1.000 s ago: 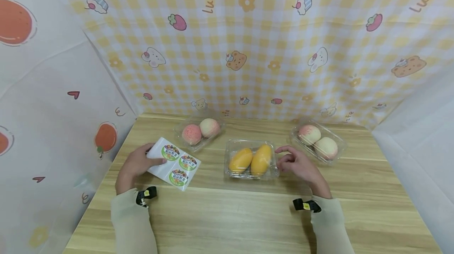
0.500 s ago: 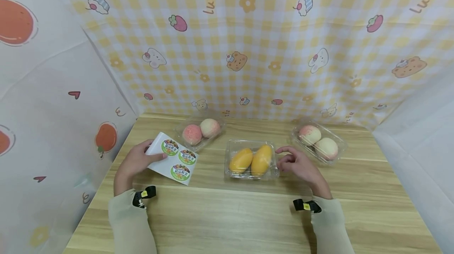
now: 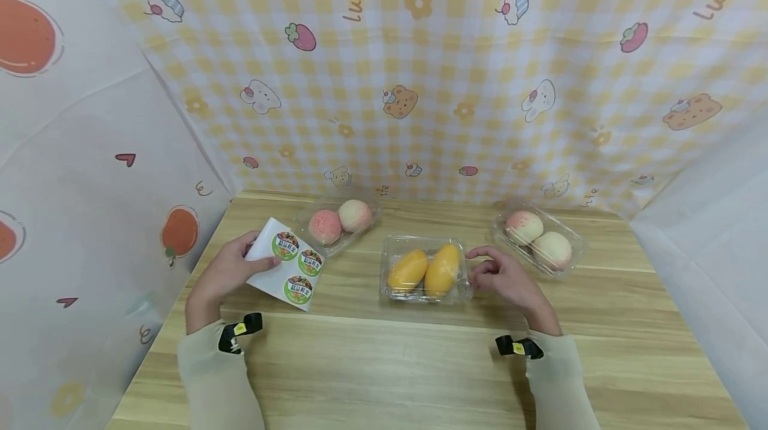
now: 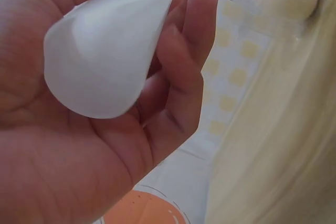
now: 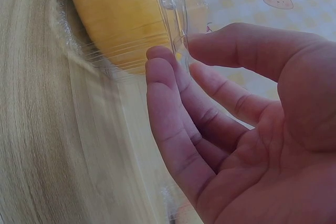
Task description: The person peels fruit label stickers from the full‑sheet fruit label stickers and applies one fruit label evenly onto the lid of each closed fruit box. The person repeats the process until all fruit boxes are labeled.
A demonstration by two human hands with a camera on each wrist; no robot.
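Note:
My left hand point(image 3: 225, 275) pinches a white sheet of round fruit stickers point(image 3: 282, 277), thumb on top; several colourful labels show on its face. The left wrist view shows the sheet's pale folded-back end point(image 4: 105, 56) curling inside the hand, with fingers bent beneath it. In the middle of the table stands a clear plastic clamshell box point(image 3: 393, 241) holding two yellow mangoes point(image 3: 442, 271). At its right side my right hand point(image 3: 507, 280) holds the box's rim between thumb and curled fingers, as the right wrist view shows close up around the clear edge point(image 5: 176, 19).
Behind the sheet lies a clear box point(image 3: 331, 251) with two peaches, one pink and one pale. Another clear box point(image 3: 573, 243) with two peaches sits at the back right. A checked cloth point(image 3: 444, 137) hangs behind the wooden table point(image 3: 384, 377).
My left hand has drawn the sticker sheet slightly left and tilted it, and the sheet's lower edge has swung up a little. The right hand and the mango box have stayed put.

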